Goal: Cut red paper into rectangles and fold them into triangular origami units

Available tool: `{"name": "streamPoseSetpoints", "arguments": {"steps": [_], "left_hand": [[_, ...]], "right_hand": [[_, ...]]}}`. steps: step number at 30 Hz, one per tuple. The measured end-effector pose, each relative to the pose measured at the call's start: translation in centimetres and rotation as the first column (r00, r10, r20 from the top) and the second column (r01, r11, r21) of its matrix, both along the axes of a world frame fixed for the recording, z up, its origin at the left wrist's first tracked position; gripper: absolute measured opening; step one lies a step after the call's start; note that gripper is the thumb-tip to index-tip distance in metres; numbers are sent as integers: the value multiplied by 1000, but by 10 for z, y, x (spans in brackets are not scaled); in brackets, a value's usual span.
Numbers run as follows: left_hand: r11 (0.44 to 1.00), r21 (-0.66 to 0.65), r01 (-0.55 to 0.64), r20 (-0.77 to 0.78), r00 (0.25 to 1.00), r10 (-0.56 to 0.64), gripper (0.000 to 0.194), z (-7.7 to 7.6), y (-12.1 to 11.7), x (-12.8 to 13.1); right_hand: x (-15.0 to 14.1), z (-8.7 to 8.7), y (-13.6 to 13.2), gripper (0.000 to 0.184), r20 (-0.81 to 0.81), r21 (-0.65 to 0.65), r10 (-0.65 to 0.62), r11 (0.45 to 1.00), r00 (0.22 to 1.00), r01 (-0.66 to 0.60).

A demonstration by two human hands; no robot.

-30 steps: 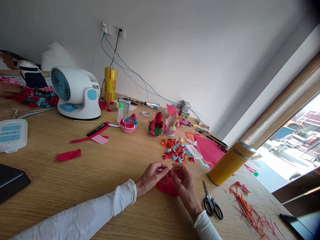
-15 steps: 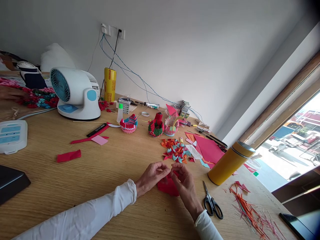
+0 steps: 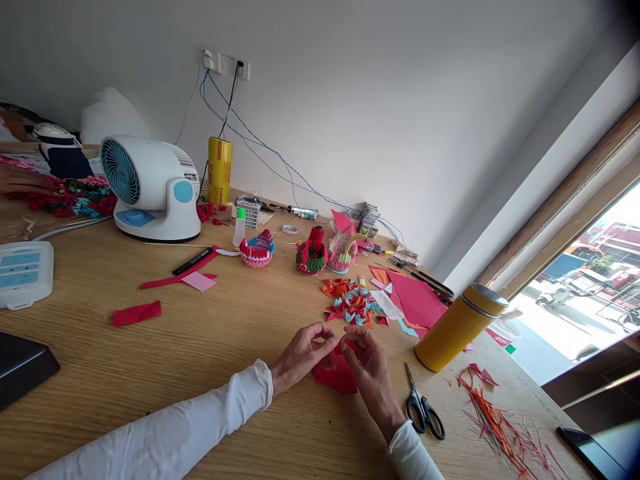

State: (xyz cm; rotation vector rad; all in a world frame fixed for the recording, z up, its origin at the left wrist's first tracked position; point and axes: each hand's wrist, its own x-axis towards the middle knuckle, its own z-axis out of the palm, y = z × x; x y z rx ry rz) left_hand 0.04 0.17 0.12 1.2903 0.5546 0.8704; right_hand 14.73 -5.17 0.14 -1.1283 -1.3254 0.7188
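My left hand (image 3: 304, 353) and my right hand (image 3: 371, 373) meet over the wooden table (image 3: 210, 347), fingertips pinched together on a small piece of red paper (image 3: 342, 348). A stack of red paper pieces (image 3: 334, 375) lies on the table under and between the hands. Just beyond the hands is a heap of folded orange, red and teal paper triangles (image 3: 351, 301). Black-handled scissors (image 3: 423, 405) lie to the right of my right hand.
A yellow flask (image 3: 457, 328) stands right of the hands, with paper strips (image 3: 500, 427) and a phone (image 3: 585, 450) beyond. Red sheets (image 3: 417, 300), three paper models (image 3: 313, 252), a white fan (image 3: 150, 187) and a yellow can (image 3: 220, 170) sit farther back. Another person's hand (image 3: 23, 181) is at far left.
Both hands stay in the same spot, with only slight finger movement on the red paper. The view has shifted very slightly.
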Motion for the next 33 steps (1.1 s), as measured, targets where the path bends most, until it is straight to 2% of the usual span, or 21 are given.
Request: {"name": "streamPoseSetpoints", "arguments": {"steps": [5,9,19,28,33], "left_hand": [[999,-8,-52,51,997,53,39,3,0,0],[995,-41,-93,67,993,96,38,8,-2,-2],[999,-40,5,49,999,-3,39,-3,4,-2],[1000,-19,-11,39,999,11,37,0,1,-2],[1000,-29,-9,25,1000,10,37,1,0,-2]], "right_hand": [[1,-1,2,36,-64,-41,-36,999,997,33],[3,-3,4,27,-94,-64,-53,997,994,47],[2,0,2,28,-105,-75,-29,997,994,21],[-1,5,-1,23,-114,-81,4,997,993,-13],[2,3,-1,20,-124,-83,-9,997,992,-1]]}}
